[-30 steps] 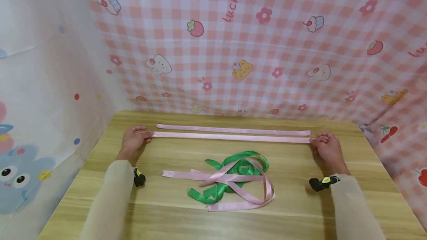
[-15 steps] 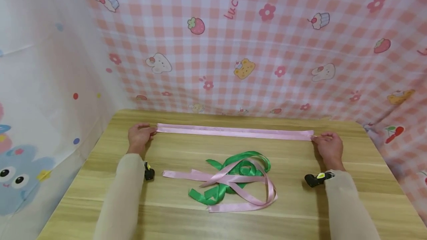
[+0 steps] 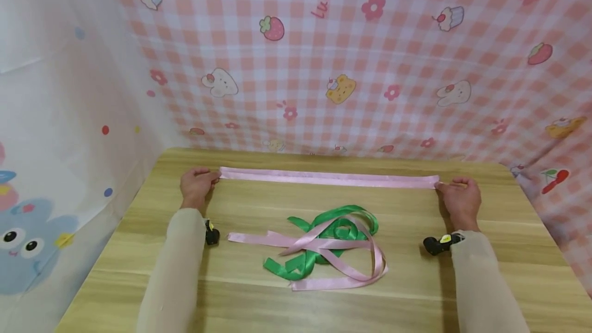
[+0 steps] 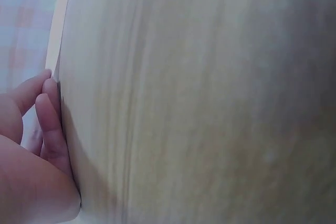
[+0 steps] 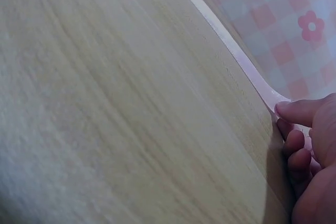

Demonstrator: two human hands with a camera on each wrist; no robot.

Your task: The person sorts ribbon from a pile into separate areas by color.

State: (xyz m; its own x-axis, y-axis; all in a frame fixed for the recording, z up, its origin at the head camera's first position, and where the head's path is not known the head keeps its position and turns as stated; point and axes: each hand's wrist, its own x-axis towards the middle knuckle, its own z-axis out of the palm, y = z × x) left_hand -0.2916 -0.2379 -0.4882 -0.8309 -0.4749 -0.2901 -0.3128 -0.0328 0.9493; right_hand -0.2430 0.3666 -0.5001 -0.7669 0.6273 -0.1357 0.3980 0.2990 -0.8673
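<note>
Stretched straight across the back of the table, a pink ribbon has its left end pinched by my left hand and its right end by my right hand. A second pink ribbon lies along its far edge, the two side by side. In the left wrist view, thumb and fingertips meet on the ribbon. The right wrist view has the thumb on top of the ribbon's end, the other fingers curled beneath.
In the middle of the wooden table lies a loose tangle of green ribbon and pink ribbon. A checked pink cloth hangs behind the table's back edge, and a white printed cloth hangs at left.
Both hands have moved the nearer pink ribbon away from me, closing the gap to the farther one. The left hand has also shifted right. The tangle lies as before.
</note>
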